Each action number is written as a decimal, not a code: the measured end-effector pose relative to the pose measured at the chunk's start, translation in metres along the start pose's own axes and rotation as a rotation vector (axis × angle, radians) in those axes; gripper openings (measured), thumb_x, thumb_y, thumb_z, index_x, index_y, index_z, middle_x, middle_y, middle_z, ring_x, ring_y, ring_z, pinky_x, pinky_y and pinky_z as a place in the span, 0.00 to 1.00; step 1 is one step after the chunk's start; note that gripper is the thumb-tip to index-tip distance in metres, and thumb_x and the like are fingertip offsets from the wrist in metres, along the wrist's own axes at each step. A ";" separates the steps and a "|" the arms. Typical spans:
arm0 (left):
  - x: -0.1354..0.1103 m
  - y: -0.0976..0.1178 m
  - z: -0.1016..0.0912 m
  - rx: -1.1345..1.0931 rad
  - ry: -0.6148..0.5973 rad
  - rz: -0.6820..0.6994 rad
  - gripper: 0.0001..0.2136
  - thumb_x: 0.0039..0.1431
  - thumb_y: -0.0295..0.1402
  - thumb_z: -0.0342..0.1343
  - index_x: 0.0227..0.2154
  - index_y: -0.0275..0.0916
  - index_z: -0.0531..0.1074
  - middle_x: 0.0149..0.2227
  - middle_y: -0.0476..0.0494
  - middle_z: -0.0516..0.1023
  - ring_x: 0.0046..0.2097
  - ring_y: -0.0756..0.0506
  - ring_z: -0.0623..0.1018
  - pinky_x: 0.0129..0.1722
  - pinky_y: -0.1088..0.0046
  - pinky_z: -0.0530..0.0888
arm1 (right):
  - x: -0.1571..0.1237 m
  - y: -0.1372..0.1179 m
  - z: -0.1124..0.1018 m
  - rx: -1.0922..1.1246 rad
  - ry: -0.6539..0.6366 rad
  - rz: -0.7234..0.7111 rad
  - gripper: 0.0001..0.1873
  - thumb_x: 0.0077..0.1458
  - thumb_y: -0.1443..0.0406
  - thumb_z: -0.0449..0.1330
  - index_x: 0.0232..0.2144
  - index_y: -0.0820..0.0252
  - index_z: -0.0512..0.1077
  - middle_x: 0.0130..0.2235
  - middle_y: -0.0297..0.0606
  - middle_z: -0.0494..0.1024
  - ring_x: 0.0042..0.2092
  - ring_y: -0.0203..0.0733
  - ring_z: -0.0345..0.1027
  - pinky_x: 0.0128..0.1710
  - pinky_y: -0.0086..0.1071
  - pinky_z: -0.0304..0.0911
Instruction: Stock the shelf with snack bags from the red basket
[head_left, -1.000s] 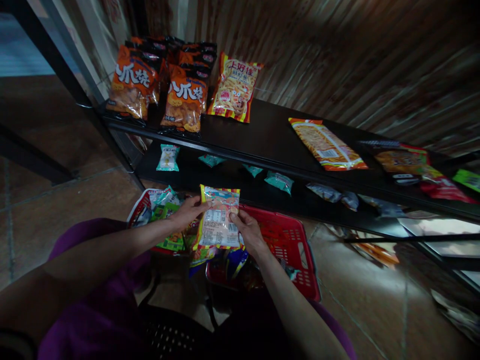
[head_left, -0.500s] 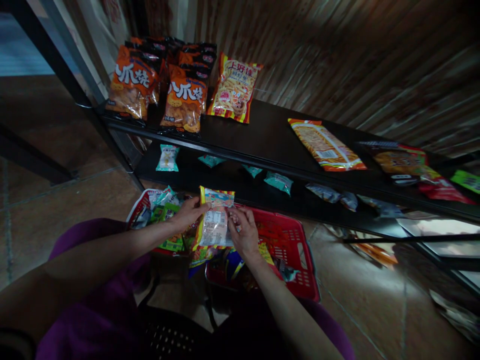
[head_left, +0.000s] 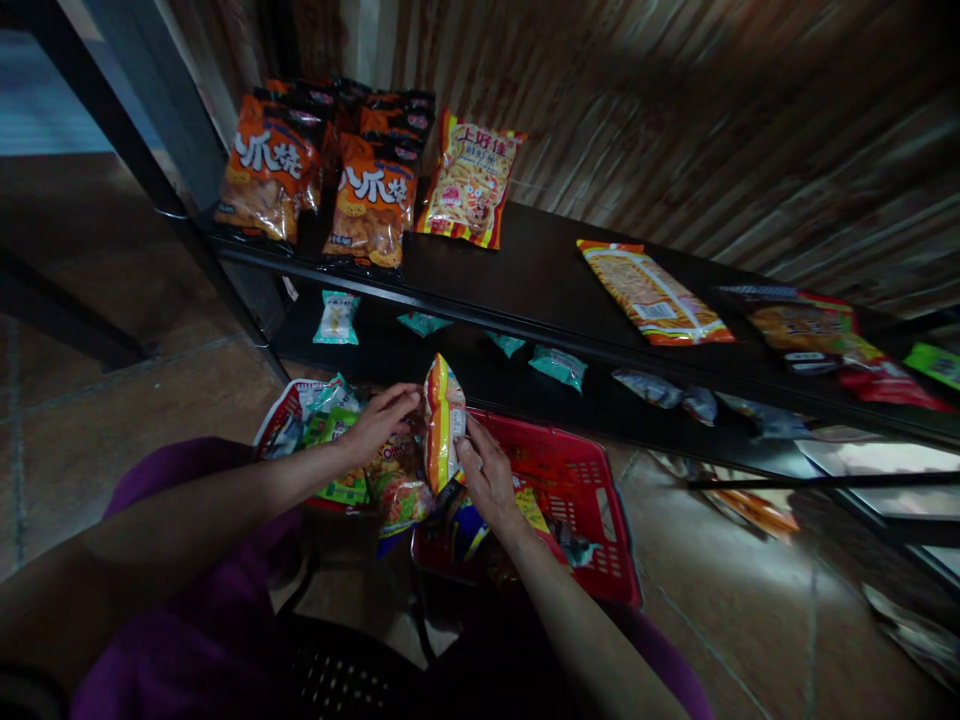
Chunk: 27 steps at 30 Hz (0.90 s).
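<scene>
Head view: a yellow snack bag (head_left: 441, 430) is held up

The right hand (head_left: 489, 478) holds the shiny bag in the middle of the frame, turned side-on. The left hand (head_left: 375, 430) is just left of it, with its fingers stretched out loosely. I can't tell if they touch the bag. A red basket (head_left: 606, 520) with packets (head_left: 532, 507) in it sits low, right of the middle. Orange snack bags (head_left: 371, 205) stand on a black shelf (head_left: 536, 250) at the upper left.

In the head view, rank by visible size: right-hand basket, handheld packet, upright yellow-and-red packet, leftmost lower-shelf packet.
1. Right-hand basket
2. Upright yellow-and-red packet
3. Handheld packet, turned partly edge-on
4. Leftmost lower-shelf packet
</scene>
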<state>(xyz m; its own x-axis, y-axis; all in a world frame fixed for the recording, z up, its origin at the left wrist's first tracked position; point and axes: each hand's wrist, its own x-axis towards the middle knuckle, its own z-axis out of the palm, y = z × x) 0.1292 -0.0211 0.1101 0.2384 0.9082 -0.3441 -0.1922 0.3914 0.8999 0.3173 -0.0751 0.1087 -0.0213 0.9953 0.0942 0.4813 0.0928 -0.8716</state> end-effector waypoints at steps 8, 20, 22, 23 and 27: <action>-0.010 0.007 -0.001 0.104 -0.173 0.187 0.17 0.57 0.41 0.54 0.46 0.40 0.74 0.52 0.40 0.72 0.51 0.41 0.72 0.53 0.63 0.68 | 0.000 -0.010 -0.006 0.465 -0.136 0.203 0.27 0.51 0.51 0.60 0.51 0.51 0.69 0.52 0.36 0.74 0.57 0.50 0.61 0.57 0.40 0.57; -0.025 0.000 -0.001 0.619 -0.410 0.741 0.14 0.60 0.32 0.49 0.47 0.41 0.72 0.59 0.39 0.66 0.59 0.42 0.66 0.58 0.59 0.62 | 0.000 -0.012 0.002 0.949 -0.082 0.624 0.28 0.39 0.63 0.70 0.45 0.56 0.71 0.40 0.39 0.81 0.42 0.50 0.75 0.45 0.43 0.69; -0.022 -0.001 -0.002 0.662 -0.258 0.755 0.12 0.60 0.31 0.49 0.43 0.39 0.73 0.57 0.38 0.68 0.57 0.43 0.68 0.57 0.59 0.64 | 0.002 -0.010 0.001 0.976 -0.043 0.683 0.25 0.39 0.64 0.69 0.43 0.57 0.72 0.38 0.38 0.82 0.40 0.50 0.76 0.43 0.42 0.71; -0.019 -0.001 -0.003 0.675 -0.163 0.728 0.11 0.60 0.31 0.48 0.42 0.39 0.73 0.56 0.38 0.68 0.56 0.44 0.69 0.56 0.60 0.64 | 0.002 -0.008 0.001 0.997 -0.030 0.701 0.23 0.39 0.65 0.69 0.42 0.57 0.73 0.37 0.37 0.82 0.39 0.49 0.76 0.42 0.41 0.71; -0.010 -0.004 -0.005 0.601 0.051 0.424 0.11 0.58 0.33 0.50 0.41 0.38 0.73 0.48 0.39 0.74 0.51 0.43 0.73 0.52 0.61 0.69 | 0.002 0.005 -0.001 1.079 0.001 0.760 0.18 0.40 0.64 0.69 0.37 0.58 0.74 0.36 0.37 0.82 0.41 0.49 0.76 0.41 0.39 0.73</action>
<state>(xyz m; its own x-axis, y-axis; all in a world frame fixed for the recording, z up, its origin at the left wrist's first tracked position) 0.1230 -0.0309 0.1086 0.2118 0.9750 0.0667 0.3001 -0.1298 0.9450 0.3205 -0.0725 0.1045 -0.0568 0.8088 -0.5854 -0.5630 -0.5101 -0.6502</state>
